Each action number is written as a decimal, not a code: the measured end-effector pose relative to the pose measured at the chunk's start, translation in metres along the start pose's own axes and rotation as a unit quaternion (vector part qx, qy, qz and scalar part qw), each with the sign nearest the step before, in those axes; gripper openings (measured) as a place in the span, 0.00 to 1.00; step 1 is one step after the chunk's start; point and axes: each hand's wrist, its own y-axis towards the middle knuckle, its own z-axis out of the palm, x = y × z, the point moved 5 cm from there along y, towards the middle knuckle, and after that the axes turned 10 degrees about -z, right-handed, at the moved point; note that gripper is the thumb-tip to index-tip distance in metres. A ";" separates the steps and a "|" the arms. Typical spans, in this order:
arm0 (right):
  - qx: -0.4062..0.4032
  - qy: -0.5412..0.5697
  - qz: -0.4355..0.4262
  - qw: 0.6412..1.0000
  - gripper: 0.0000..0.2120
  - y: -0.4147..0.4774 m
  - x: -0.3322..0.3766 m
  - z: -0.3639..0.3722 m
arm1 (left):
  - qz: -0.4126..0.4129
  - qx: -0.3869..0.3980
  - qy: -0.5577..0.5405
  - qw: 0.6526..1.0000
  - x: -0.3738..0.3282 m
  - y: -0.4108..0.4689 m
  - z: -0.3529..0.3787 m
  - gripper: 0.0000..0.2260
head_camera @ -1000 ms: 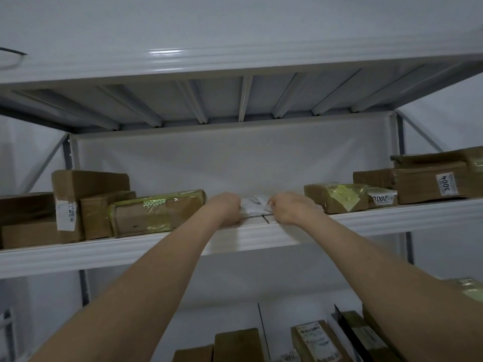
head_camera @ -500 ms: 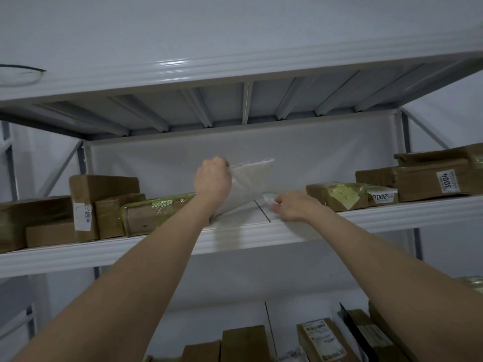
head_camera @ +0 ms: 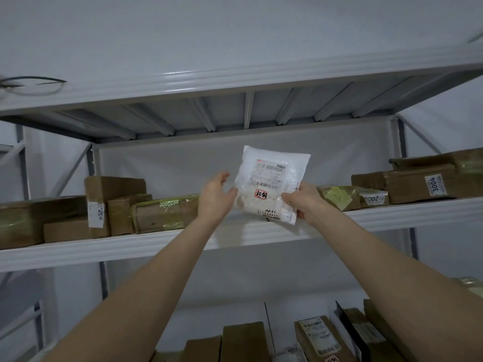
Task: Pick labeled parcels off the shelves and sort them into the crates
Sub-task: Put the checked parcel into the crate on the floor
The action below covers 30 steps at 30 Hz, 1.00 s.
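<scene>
The white parcel (head_camera: pixel 269 178) has come up off the middle shelf (head_camera: pixel 130 246), where half a second ago only its left end was lifted. It now stands upright in the air at the centre of the frame, its front turned to the camera. Grip has passed from the left hand (head_camera: pixel 215 195) to the right hand (head_camera: pixel 304 201).

The parcel is one flat, soft plastic mailer, white and slightly crinkled, tilted a little to the right. It carries one printed shipping label (head_camera: pixel 269 175) with barcodes on its upper half. Below that is one small red-edged sticker (head_camera: pixel 260 194) with dark characters, and more print along the bottom edge, too small to read.

The right hand grasps the parcel's lower right corner, thumb across the front and fingers behind. The left hand is released, its fingers loose and spread beside the parcel's left edge, the thumb tip just touching it.

Two bare forearms rise from the bottom corners of the frame.

On the middle shelf, five brown boxes (head_camera: pixel 112 199) sit at the left of the frame, one of them wrapped in yellowish tape. Four brown parcels sit at the right, among them a box marked 3004 (head_camera: pixel 402 184). Several more boxes (head_camera: pixel 243 340) stand on the lower shelf at the bottom of the frame, partly hidden by the right arm.
</scene>
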 end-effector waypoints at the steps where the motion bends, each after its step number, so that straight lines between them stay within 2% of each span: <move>1: 0.003 0.009 0.001 1.000 0.14 0.000 0.000 -0.001 | -0.026 0.006 -0.009 1.000 0.004 0.003 -0.003 0.24; 3: 0.007 0.014 -0.007 1.000 0.15 0.000 0.000 0.000 | -0.072 0.063 -0.026 0.995 0.010 0.005 0.002 0.28; 5: 0.008 0.021 -0.014 1.000 0.15 -0.001 0.002 0.002 | -0.088 0.090 -0.030 0.992 0.012 0.004 0.007 0.25; 10: 0.010 -0.004 -0.028 1.000 0.13 0.001 0.004 0.000 | -0.098 0.064 -0.094 0.989 0.015 0.006 0.002 0.15; 16: -0.010 -0.030 -0.052 0.998 0.14 0.004 0.006 0.002 | -0.101 0.035 -0.115 0.988 0.016 0.013 -0.002 0.13; 21: -0.052 -0.104 -0.085 0.990 0.21 0.004 0.012 0.004 | -0.110 0.006 -0.109 0.988 0.021 0.013 -0.009 0.12; 24: -0.056 -0.135 -0.095 0.985 0.24 0.000 0.014 0.010 | -0.105 -0.004 -0.070 0.992 0.020 0.010 -0.015 0.19; 26: -0.065 -0.133 -0.093 0.985 0.25 -0.004 0.013 0.013 | -0.096 -0.008 -0.062 0.993 0.019 0.005 -0.020 0.20; 30: -0.058 -0.110 -0.093 0.988 0.26 -0.017 0.010 0.024 | -0.089 -0.039 -0.049 0.994 0.020 -0.011 -0.033 0.17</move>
